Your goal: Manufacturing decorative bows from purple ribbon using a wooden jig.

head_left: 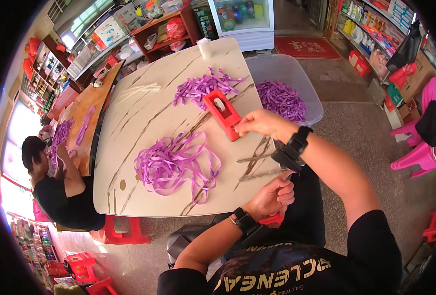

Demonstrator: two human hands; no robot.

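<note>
My right hand pinches its fingers together at the near end of a red tape dispenser, which stands on the table with a roll in it. Anything between those fingertips is too small to make out. My left hand is closed, fingers curled, just off the table's near edge; what it holds, if anything, is hidden. A loose tangle of long purple ribbons lies on the table left of the dispenser. Beyond the dispenser is a heap of short, folded purple ribbon pieces.
The marble-patterned table also bears pale strips, a white cup and thin grey strips. A clear plastic tub full of purple ribbon pieces stands at its right. Another person sits left, handling purple ribbons at a wooden table.
</note>
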